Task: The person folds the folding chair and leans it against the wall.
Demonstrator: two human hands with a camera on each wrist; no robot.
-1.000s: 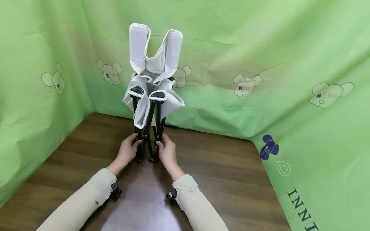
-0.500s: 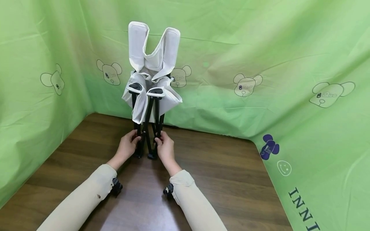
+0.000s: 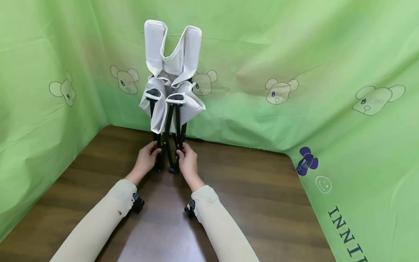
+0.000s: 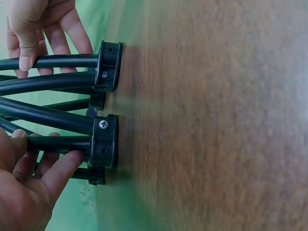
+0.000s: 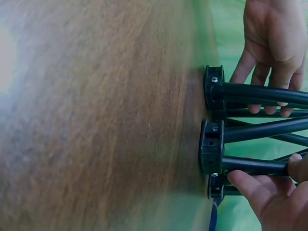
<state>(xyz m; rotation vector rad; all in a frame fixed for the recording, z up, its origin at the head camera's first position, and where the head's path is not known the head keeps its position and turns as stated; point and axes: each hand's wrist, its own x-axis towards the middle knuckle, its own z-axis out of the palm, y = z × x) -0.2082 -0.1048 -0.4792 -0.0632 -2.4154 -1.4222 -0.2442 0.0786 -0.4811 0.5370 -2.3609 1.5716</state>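
A folded camping chair (image 3: 174,64) stands upright on the wooden table, its white fabric bunched between black tube legs (image 3: 168,120). My left hand (image 3: 145,159) grips a leg low on the left side. On the other side my right hand (image 3: 188,161) holds a leg at about the same height. Up close in the left wrist view, the left thumb and fingers (image 4: 62,171) close round a tube just above its black plastic foot (image 4: 105,144). From the right wrist view, the right hand (image 5: 284,202) pinches a tube beside another foot (image 5: 211,147). The feet sit right at the tabletop.
The brown wood-grain table (image 3: 255,196) spreads in front and to the right. A green curtain (image 3: 239,120) with bear-head prints hangs close behind the chair and along both sides. Small black cameras (image 3: 138,202) are worn at both wrists.
Both hands and the chair have shifted slightly away from me, towards the back curtain. The head view has tilted a little downward. Both grips stay the same.
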